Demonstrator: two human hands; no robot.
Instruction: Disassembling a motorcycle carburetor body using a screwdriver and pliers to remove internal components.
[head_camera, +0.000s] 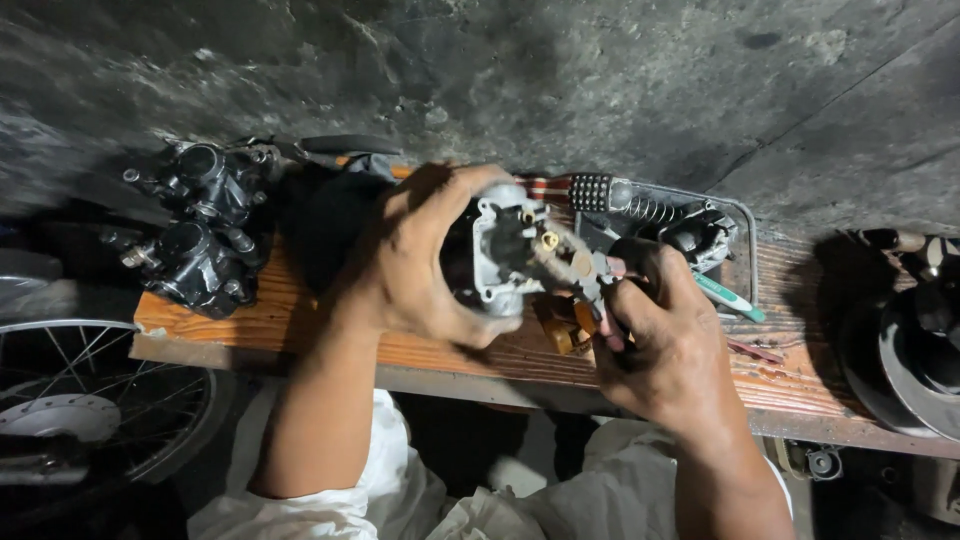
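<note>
Left hand (415, 262) was wrapped around a grey carburetor body (505, 250), right hand (655, 345) gripped a small tool (590, 272) poking its brass jet, over the wooden counter (300, 310).

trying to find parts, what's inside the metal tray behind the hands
In the metal tray: a coil spring, a studded black block and dark parts. The right hand covers its near side.

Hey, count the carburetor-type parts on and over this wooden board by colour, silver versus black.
Silver carburetor body, held in the left hand, worked on by the tool in the right hand: 1
Black carburetor bodies on the wooden board: 2
Total: 3
</note>
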